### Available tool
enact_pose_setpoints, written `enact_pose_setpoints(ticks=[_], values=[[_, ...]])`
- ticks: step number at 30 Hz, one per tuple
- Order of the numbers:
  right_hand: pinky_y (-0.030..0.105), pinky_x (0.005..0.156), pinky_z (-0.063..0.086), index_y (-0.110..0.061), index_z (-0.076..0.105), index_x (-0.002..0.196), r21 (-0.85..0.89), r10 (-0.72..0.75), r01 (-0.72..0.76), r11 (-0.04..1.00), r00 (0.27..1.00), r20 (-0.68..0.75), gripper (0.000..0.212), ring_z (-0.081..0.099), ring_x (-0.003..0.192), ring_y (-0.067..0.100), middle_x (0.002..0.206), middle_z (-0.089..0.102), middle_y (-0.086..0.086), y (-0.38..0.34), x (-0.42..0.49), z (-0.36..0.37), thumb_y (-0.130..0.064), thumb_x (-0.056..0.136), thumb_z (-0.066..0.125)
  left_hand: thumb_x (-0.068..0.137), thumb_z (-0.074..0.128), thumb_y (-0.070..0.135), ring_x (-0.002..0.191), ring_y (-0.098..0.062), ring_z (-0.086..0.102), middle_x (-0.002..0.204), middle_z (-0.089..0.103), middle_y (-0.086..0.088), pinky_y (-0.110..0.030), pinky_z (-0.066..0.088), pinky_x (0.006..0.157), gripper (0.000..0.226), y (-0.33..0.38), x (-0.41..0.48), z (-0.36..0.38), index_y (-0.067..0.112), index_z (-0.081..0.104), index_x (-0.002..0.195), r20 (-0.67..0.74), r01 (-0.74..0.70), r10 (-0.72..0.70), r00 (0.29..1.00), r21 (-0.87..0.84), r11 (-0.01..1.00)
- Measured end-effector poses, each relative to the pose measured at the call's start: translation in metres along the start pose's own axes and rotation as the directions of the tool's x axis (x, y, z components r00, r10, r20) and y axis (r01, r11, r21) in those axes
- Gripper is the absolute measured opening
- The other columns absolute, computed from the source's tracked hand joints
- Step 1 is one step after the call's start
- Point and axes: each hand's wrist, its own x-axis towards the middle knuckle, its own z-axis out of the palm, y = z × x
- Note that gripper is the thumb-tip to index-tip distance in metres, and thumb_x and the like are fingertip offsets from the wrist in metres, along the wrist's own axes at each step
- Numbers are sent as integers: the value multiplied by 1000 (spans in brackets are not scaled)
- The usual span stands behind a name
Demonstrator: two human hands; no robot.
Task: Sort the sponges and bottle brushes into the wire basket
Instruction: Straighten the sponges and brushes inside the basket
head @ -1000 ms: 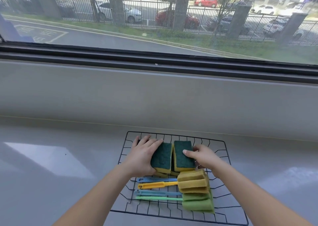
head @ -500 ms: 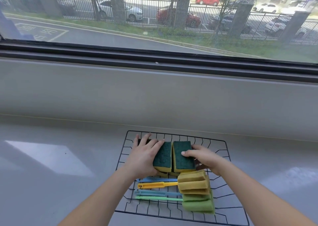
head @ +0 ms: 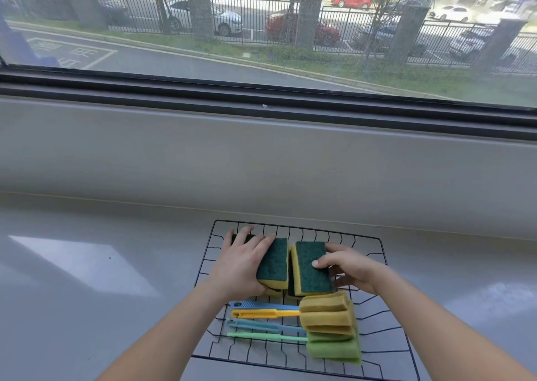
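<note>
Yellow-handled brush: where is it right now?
In the basket, near half: the yellow-handled brush lies between two blue-handled brushes, just in front of the sponges.

In the black wire basket (head: 296,230): 2 green-topped yellow sponges (head: 311,267) side by side, 4 bottle brushes (head: 325,325) lying flat in front.

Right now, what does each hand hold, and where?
The left hand grips the left sponge by its left side; the right hand grips the right sponge by its right edge.
</note>
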Motion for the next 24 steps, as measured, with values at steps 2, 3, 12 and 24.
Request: enact_pose_setpoints(ticks=[2, 3, 12, 24], values=[[30, 67, 59, -19, 62, 121, -19, 10, -10, 1000, 1000, -11, 34, 72, 96, 24, 114, 71, 12, -2, 0, 5, -21, 88, 71, 63, 60, 59, 144, -28, 17, 142, 44, 5, -62, 13, 116, 99, 1, 0, 0, 28, 19, 148, -7, -20, 20, 1000, 11, 1000], [30, 66, 59, -19, 61, 120, -18, 19, -19, 1000, 999, -26, 33, 73, 93, 23, 111, 72, 11, -2, 0, 9, -23, 89, 71, 64, 59, 60, 144, -28, 18, 142, 45, 5, -62, 14, 115, 98, 2, 0, 0, 27, 20, 148, -12, -29, 30, 999, 15, 999], [28, 61, 58, -17, 60, 117, -19, -67, 64, 998, 978, -200, 30, 75, 79, 24, 108, 71, 10, 2, -9, 16, -30, 92, 69, 60, 61, 63, 145, -28, 12, 146, 39, 12, -64, 7, 116, 99, 5, 3, -5, 36, 20, 146, 16, 21, -20, 1000, -54, 998], [27, 59, 56, -17, 61, 118, 56, -74, 92, 994, 963, -258, 23, 72, 86, 23, 107, 70, 6, -4, -6, 22, -23, 96, 64, 61, 65, 61, 144, -29, 14, 149, 35, 12, -62, 6, 116, 101, 2, 5, -1, 39, 16, 147, 20, 6, -6, 1000, -33, 999]])
